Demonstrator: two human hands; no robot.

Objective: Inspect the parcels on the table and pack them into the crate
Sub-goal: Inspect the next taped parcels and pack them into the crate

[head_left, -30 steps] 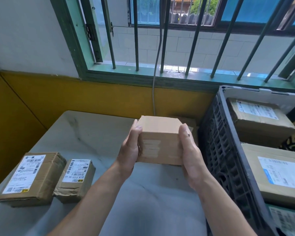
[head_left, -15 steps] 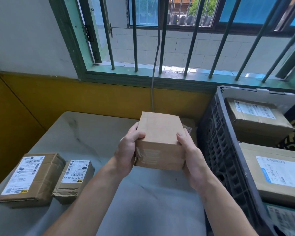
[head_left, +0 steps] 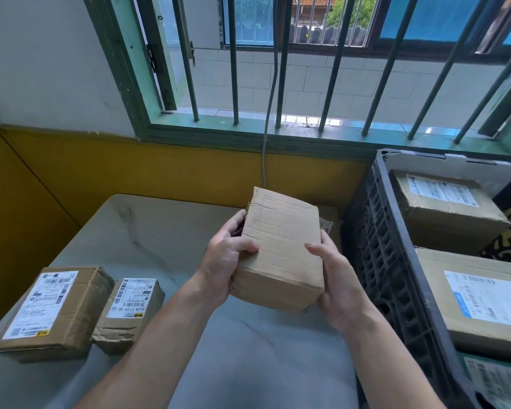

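I hold a plain brown cardboard parcel (head_left: 281,249) above the grey table (head_left: 148,231), its unlabelled face turned up toward me. My left hand (head_left: 222,261) grips its left side with the thumb on top. My right hand (head_left: 337,278) grips the right side, thumb also on top. Two labelled parcels lie at the table's left: a larger one (head_left: 50,314) and a smaller crumpled one (head_left: 127,311). The black plastic crate (head_left: 387,276) stands at the right, holding several labelled parcels (head_left: 443,208). Another parcel (head_left: 326,225) is mostly hidden behind the held one.
A yellow-painted wall (head_left: 130,172) runs behind the table. Above it is a barred window with a green frame (head_left: 248,134), and a grey cable (head_left: 266,149) hangs down from it to the table's back edge.
Both hands have rotated the parcel so its long face tips up toward me, and it sits slightly lower and nearer. Thumbs have shifted onto the top face.
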